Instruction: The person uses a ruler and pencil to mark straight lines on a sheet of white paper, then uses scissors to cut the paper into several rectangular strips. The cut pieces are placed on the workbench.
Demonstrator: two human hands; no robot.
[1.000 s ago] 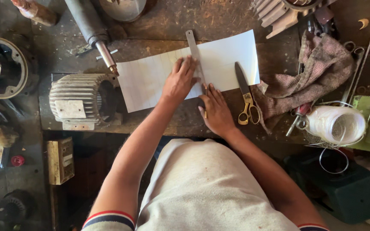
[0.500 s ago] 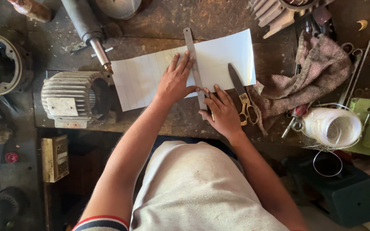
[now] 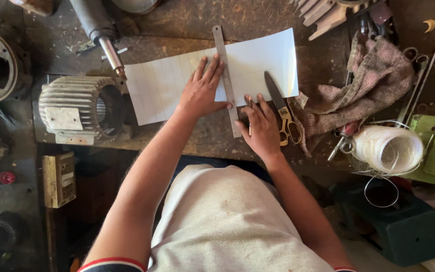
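— What is the biggest thing on the scarred wooden bench?

— A thin white sheet, rectangular and smooth, ruled with faint pencil lines into narrow columns. It lies flat, slightly skewed, in the middle of the bench. Left of it sits a ribbed grey motor housing, cast metal with fins; right of it, a crumpled pinkish knit rag.

— And across the sheet?

— A long, narrow steel ruler, dull grey, running from the far edge down past the near edge.

— Where are the hands?

— The left hand lies flat and spread open on the sheet, fingertips pressing the ruler's left side. The right hand is at the sheet's near edge, just right of the ruler, fingers curled round a slim pencil held against the ruler's edge.

— Anything smaller?

— Scissors with dark blades and brassy handles lie on the sheet's right part, just beside the right hand.
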